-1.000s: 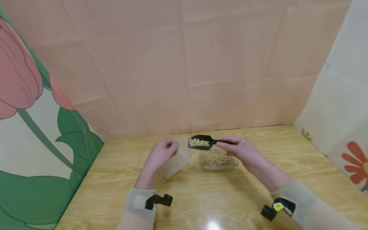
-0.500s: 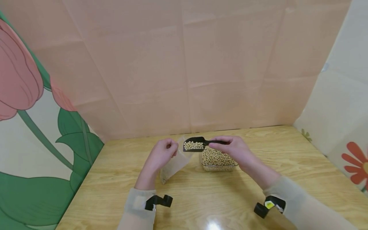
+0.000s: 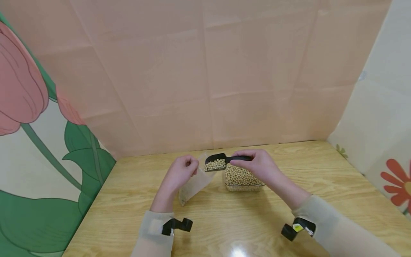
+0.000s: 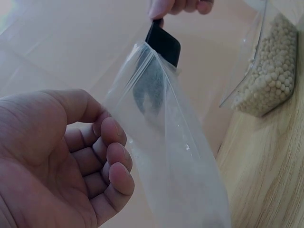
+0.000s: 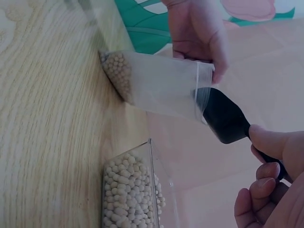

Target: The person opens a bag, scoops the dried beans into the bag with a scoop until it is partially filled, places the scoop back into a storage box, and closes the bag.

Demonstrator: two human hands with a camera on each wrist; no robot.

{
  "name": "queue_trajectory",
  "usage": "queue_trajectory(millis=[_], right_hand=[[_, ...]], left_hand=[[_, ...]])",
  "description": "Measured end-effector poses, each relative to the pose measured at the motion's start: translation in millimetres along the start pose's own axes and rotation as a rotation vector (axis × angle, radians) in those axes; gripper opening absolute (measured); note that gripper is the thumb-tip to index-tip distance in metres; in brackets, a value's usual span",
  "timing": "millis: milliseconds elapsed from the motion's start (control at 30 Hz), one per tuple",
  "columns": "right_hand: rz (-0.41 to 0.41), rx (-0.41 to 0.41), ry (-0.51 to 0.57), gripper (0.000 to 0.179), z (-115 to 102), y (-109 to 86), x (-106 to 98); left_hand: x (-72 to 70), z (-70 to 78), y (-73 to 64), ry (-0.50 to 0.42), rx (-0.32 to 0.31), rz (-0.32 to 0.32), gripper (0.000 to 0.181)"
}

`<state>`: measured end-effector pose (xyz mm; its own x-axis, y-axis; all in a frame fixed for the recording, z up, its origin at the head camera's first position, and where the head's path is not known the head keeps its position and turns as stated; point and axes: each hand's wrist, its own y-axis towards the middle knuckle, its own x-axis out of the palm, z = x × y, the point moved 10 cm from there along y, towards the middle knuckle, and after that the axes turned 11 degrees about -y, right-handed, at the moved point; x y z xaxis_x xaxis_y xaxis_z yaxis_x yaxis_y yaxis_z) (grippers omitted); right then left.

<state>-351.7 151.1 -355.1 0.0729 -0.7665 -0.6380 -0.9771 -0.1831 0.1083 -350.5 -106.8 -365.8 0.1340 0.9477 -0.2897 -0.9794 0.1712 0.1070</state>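
My left hand (image 3: pixel 182 172) pinches the top edge of a clear plastic zip bag (image 4: pixel 175 156) between thumb and fingers. Some soybeans (image 5: pixel 118 71) lie in the bottom of the bag. With my right hand (image 3: pixel 258 165) I hold a black scoop (image 3: pixel 221 160) by its handle, level with the bag's mouth. The scoop carries a heap of soybeans (image 3: pixel 214 165). In both wrist views the scoop's front end is inside the bag opening, seen through the plastic.
A clear rectangular container (image 3: pixel 245 188) full of soybeans stands on the wooden table (image 3: pixel 218 228), under and just behind my right hand. A pink sheet (image 3: pixel 205 78) hangs behind the table. Printed flower panels flank it on both sides.
My right hand has moved left with the scoop, from above the container's edge to the bag's mouth, and the scoop's tip has dipped slightly. My left hand and the bag have stayed put.
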Motion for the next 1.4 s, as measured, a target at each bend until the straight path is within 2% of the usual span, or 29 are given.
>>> queue_trajectory(millis=[533, 767, 967, 1167, 1400], right_hand=[[0.072, -0.124, -0.193, 0.029, -23.4, -3.0, -6.7], [0.111, -0.166, -0.243, 0.025, -32.6, -5.0, -9.3], [0.117, -0.166, -0.249, 0.026, -34.3, -7.2, -11.0], [0.106, -0.141, -0.196, 0.028, -32.4, -10.2, -15.8], [0.087, -0.109, -0.129, 0.031, -20.6, -15.1, -27.5]], left_hand=[[-2.2, -2.4, 1.6, 0.008, -0.007, 0.01, 0.029], [-2.9, -1.3, 0.9, -0.01, -0.006, 0.007, 0.029], [-3.0, -0.7, 1.0, -0.013, 0.001, 0.004, 0.029], [-3.9, -1.3, 1.1, -0.002, -0.004, 0.012, 0.028], [-4.2, 0.0, 0.3, 0.008, -0.008, 0.015, 0.028]])
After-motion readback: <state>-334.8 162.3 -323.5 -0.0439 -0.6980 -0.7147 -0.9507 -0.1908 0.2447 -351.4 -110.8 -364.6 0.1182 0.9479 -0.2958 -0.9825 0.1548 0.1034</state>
